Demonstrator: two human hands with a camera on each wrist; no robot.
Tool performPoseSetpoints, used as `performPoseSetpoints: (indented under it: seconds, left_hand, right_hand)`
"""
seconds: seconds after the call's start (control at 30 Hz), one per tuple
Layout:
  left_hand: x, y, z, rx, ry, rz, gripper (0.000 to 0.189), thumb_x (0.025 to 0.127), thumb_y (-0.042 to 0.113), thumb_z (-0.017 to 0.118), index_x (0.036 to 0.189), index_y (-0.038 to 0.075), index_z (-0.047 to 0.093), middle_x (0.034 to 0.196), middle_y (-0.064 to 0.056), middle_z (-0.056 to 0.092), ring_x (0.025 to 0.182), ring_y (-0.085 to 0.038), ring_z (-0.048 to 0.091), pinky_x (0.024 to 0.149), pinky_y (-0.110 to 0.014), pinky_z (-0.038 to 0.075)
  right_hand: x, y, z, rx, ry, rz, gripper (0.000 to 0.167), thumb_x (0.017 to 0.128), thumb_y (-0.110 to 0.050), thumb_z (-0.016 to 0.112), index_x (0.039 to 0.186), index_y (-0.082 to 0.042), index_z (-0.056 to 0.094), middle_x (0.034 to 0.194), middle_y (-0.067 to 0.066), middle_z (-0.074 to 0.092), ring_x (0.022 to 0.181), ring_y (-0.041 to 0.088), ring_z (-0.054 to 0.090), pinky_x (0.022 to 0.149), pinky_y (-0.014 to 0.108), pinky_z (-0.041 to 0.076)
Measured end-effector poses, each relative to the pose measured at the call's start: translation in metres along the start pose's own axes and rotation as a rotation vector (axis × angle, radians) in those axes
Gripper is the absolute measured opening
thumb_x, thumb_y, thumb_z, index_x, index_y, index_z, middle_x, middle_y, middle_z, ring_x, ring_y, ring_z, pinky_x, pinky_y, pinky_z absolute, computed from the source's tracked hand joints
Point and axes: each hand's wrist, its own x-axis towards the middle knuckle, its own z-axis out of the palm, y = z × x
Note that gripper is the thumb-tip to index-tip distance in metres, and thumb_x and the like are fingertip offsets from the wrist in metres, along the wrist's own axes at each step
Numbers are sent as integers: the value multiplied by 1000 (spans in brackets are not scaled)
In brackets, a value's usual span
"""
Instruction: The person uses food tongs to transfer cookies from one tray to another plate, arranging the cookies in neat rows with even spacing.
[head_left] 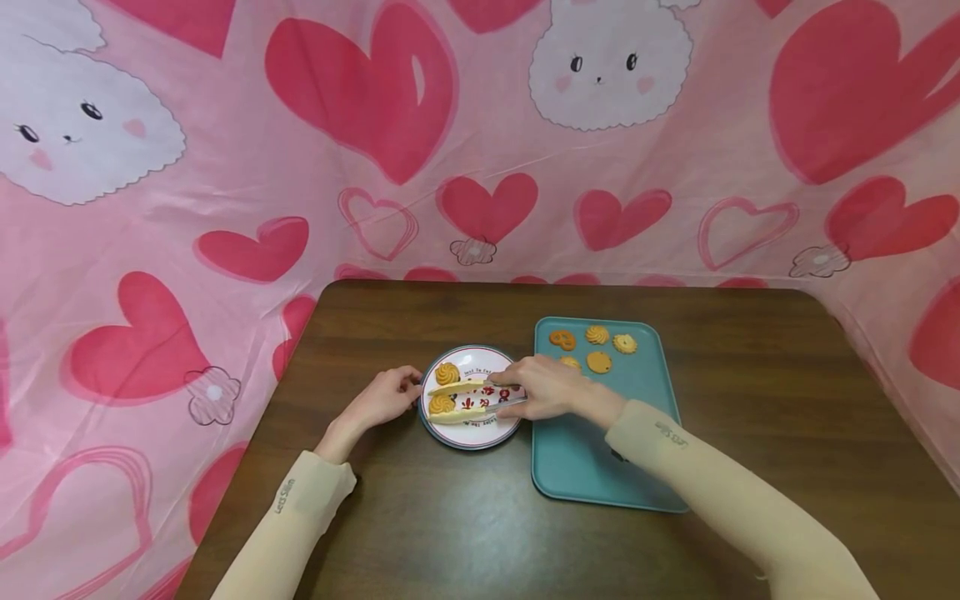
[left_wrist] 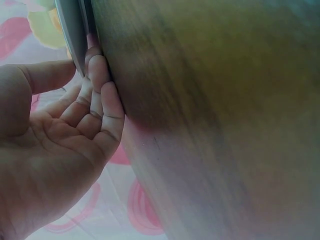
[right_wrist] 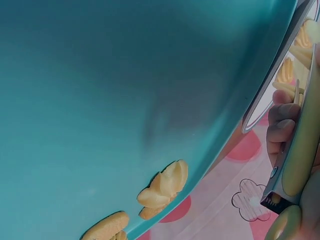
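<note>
My left hand (head_left: 386, 396) pinches the left rim of a round white plate (head_left: 468, 356), thumb on top and fingers below in the left wrist view. Red print covers the plate's middle. Two swirled cookies lie at its left side, an upper cookie (head_left: 447, 372) and a lower cookie (head_left: 442, 404). From the right, my right hand (head_left: 551, 387) holds metal tongs with cream-coloured tips (head_left: 459, 387). The tongs lie low over the plate, their arms apart. Between the tips sits the lower cookie; the upper cookie is just outside them.
A teal tray (head_left: 600, 475) stands right of the plate, under my right forearm. At its far end lie several cookies, among them a pretzel-shaped cookie (head_left: 562, 339) and a round cookie (head_left: 599, 362). Behind the brown table (head_left: 750, 417) hangs a pink heart-print cloth (head_left: 495, 142).
</note>
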Motion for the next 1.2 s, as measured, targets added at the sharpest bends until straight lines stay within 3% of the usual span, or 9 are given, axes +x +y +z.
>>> performPoseSetpoints:
  seconds: [0.3, 0.47, 0.67, 1.0, 1.2]
  left_hand:
    - [-1, 0, 1, -5, 0, 0, 27, 99, 15, 60, 122, 0, 62, 79, -4, 62, 68, -17, 57, 60, -31, 45]
    - [-1, -1, 1, -7, 0, 2, 27, 99, 15, 60, 122, 0, 62, 79, -4, 62, 68, -17, 57, 60, -31, 46]
    - [-1, -1, 1, -2, 7, 12, 26, 99, 15, 60, 121, 0, 63, 79, -5, 63, 68, -16, 58, 60, -31, 45]
    - [-1, -1, 2, 1, 16, 16, 26, 99, 14, 60, 120, 0, 63, 78, -5, 63, 68, -16, 58, 61, -31, 45]
    - [0, -1, 1, 9, 12, 8, 27, 100, 15, 60, 121, 0, 62, 79, -4, 63, 69, -17, 57, 61, -31, 45]
  right_hand:
    - [0, 1, 3, 12, 7, 13, 61, 84, -49, 76, 132, -13, 66, 105, 1, 73, 63, 7, 50, 54, 23, 34]
    - [0, 5, 4, 9, 5, 26, 68, 82, -54, 76, 134, -13, 64, 120, 2, 70, 83, 9, 64, 71, 23, 50]
    - [-1, 7, 4, 17, 13, 5, 72, 79, -56, 78, 134, -12, 64, 123, 2, 69, 102, 11, 66, 87, 31, 52]
    - [-3, 6, 1, 12, 54, -30, 73, 80, -58, 76, 135, -12, 63, 123, 2, 68, 101, 12, 66, 86, 31, 52]
    - [-11, 5, -9, 5, 57, 24, 81, 80, -63, 74, 138, -9, 60, 125, 5, 67, 105, 16, 64, 88, 36, 52]
